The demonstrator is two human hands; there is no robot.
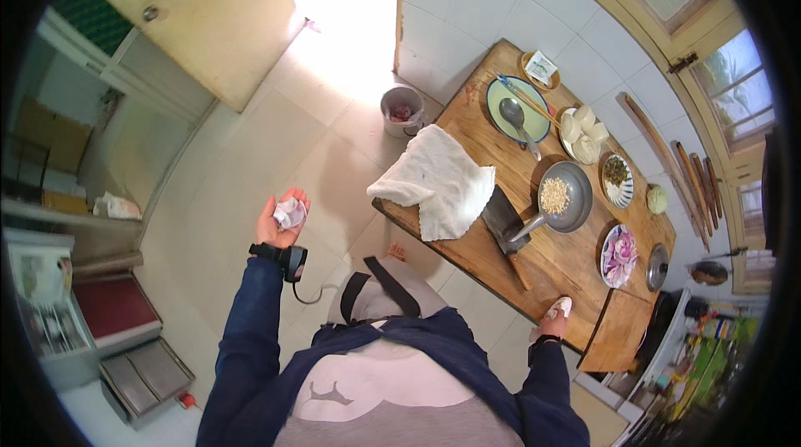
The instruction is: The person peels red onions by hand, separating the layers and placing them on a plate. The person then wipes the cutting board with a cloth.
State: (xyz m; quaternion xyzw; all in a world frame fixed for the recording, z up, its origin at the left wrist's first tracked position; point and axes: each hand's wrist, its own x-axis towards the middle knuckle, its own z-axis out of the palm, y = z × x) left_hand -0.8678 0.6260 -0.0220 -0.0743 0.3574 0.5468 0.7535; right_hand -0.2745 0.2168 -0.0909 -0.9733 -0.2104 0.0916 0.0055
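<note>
My left hand (275, 235) is held out palm up over the floor, away from the table. A small crumpled whitish-purple piece (290, 214) lies in its palm under slightly curled fingers; I cannot tell its material. At the near edge of the wooden table (566, 262), my right hand (552, 324) grips a white bundle (559, 307), perhaps cloth or paper. A cleaver (508, 222) with a wooden handle lies to the left of that hand. Farther along the edge, a white cloth (447, 178) drapes over the table corner. A plate of purple-white leaves (619, 256) stands beyond my right hand.
A small grey pan (582, 212) holds chopped pale pieces. Behind it are a green plate (500, 115) with a ladle, a plate of white chunks (583, 134) and a dish of chopped greens (617, 181). A bucket (400, 125) stands on the floor by the open doorway.
</note>
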